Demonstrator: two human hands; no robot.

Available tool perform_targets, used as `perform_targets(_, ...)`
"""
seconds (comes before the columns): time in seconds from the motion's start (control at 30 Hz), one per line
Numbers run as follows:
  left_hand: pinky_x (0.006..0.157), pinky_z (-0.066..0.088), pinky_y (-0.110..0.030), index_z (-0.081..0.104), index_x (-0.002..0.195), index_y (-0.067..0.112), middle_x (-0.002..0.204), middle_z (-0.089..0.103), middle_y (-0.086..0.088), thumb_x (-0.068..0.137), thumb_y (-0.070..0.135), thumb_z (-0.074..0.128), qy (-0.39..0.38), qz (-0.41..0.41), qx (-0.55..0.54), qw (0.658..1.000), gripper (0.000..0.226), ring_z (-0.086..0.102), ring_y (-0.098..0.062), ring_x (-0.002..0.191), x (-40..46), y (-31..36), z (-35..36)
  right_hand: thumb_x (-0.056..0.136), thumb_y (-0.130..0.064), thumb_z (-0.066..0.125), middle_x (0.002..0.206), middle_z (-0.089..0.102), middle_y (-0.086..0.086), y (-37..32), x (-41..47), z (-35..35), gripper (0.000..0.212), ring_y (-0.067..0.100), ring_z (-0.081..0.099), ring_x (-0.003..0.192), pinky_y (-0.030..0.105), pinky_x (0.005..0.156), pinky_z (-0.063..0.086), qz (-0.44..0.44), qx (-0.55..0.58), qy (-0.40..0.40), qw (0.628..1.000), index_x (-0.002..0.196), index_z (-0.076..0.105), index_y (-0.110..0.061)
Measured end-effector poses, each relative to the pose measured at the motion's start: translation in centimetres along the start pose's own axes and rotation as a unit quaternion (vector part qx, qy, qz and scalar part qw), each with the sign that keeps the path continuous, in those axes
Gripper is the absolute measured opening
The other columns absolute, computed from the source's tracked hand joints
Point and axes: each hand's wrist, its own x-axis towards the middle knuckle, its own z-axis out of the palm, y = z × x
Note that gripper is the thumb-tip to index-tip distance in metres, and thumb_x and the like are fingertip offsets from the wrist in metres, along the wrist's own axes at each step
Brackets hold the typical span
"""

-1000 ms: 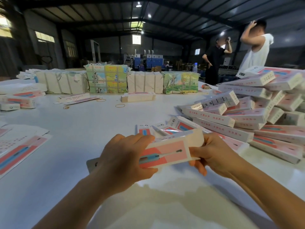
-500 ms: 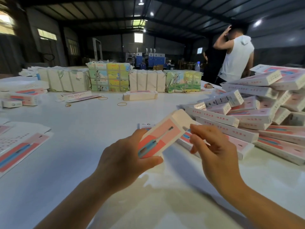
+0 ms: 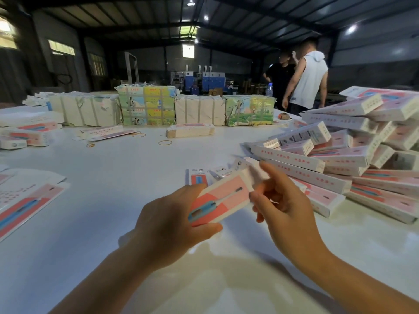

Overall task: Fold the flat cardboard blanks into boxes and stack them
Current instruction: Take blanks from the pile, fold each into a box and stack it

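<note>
While our left hand [image 3: 172, 220] grips the near end of the folded box [image 3: 223, 200], thumb underneath and fingers curled over the top, we hold it tilted above the middle of the bench [image 3: 113, 211], far end raised toward the right. Printed face is up: pink and coral panel with a blue toothbrush graphic. Our right hand [image 3: 285, 214] sits at the box's far end, fingers [image 3: 269, 175] partly curled, index reaching over the white end flap; thumb touches the box edge. Whether that hand actually pinches the flap we cannot tell, the area is blurred.

Stack of finished boxes [image 3: 344, 155] fills the right side of the bench, piled loosely in crossed layers, nearest ones just beyond our right hand. A few flat blanks [image 3: 199, 176] lie on the bench just behind the held box. More flat blanks [image 3: 25, 200] lie at the left edge. Wrapped bundles [image 3: 147, 107] stand in a row along the far edge, with a small banded bundle [image 3: 190, 130] in front of them and rubber bands [image 3: 165, 142] loose on the surface nearby. More boxes [image 3: 27, 130] sit at the far left corner. Two people [image 3: 303, 75] stand beyond the far right corner, beside a water bottle [image 3: 269, 89].
</note>
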Motion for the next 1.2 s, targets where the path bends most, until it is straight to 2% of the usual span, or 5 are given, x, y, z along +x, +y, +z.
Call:
perform_targets(0.7,0.061,0.039,-0.016,0.046,0.128,0.030,0.126,0.058,0.013,0.069,0.070,0.058,0.027,0.004,0.098,0.995,0.072,0.065,-0.017,0.083,0.4,0.0,1.0,0.092,-0.010,0.055,0.083,0.059,-0.009,0.0,0.4,1.0,0.037,0.002,0.053,0.072,0.011,0.064,0.040,0.054,-0.033,-0.032,0.997,0.088,0.071,-0.042)
perform_targets(0.83,0.067,0.040,-0.014,0.041,0.128,0.036,0.125,0.055,0.019,0.072,0.069,0.058,0.042,-0.016,0.075,0.996,0.067,0.063,-0.012,0.091,0.5,0.0,1.2,0.081,-0.026,0.073,0.114,0.042,-0.008,0.4,1.7,0.4,0.061,-0.002,0.044,0.101,0.013,0.090,0.036,0.040,-0.159,0.053,0.985,0.135,0.045,-0.031)
perform_targets(0.9,0.067,0.041,-0.016,0.042,0.127,0.036,0.122,0.057,0.019,0.072,0.068,0.059,0.051,-0.014,0.057,0.997,0.065,0.062,-0.011,0.091,0.6,0.1,1.2,0.079,-0.021,0.075,0.121,0.046,-0.004,0.8,2.0,0.3,0.078,0.011,0.051,0.105,0.027,0.088,0.045,0.141,-0.041,0.062,0.987,0.143,0.032,-0.027)
perform_targets(1.03,0.072,0.045,-0.017,0.041,0.129,0.037,0.119,0.057,0.019,0.075,0.064,0.059,0.034,0.000,0.018,0.999,0.063,0.060,-0.008,0.097,0.8,0.5,1.4,0.074,-0.007,0.062,0.089,0.073,0.009,0.6,2.1,0.9,0.027,0.020,0.071,0.077,0.031,0.062,0.057,0.303,0.370,-0.067,0.876,0.098,0.072,-0.012)
perform_targets(1.2,0.079,0.048,-0.020,0.040,0.130,0.039,0.116,0.057,0.019,0.076,0.062,0.060,0.040,0.004,-0.013,0.999,0.062,0.058,-0.007,0.098,1.0,0.9,1.3,0.093,-0.020,0.049,0.081,0.070,-0.005,1.1,1.9,0.7,0.015,0.010,0.066,0.076,0.028,0.067,0.053,0.005,-0.008,-0.052,0.999,0.093,0.062,-0.027)
